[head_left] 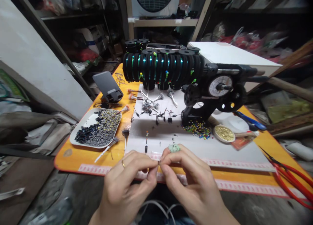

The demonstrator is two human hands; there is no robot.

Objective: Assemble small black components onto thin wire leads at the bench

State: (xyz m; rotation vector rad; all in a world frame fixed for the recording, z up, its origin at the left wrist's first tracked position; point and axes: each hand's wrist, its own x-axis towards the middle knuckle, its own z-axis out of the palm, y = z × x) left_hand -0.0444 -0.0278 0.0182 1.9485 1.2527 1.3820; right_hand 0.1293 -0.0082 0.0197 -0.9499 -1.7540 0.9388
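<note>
Above the front edge of the table, my left hand (129, 177) and my right hand (192, 177) meet at their fingertips. Both pinch at a tiny dark piece (159, 162), mostly hidden and too small to name. A gold ring (123, 163) is on a left finger; a pale green wrap (174, 148) is around a right finger. Just beyond the left fingers lies a small black cylinder on a thin line (146, 149) with coloured beads at its top. Tiny silvery bits (160, 143) lie on the white board (195, 150) near the right hand.
A white tray (71, 138) of grey and black cylinders stands left, before a phone stand (107, 85). Behind are black spools (162, 67) on a dial machine (220, 86). At right are coloured beads (199, 129), a gold-filled bowl (224, 141), blue-handled pliers (251, 120) and red scissors (288, 176).
</note>
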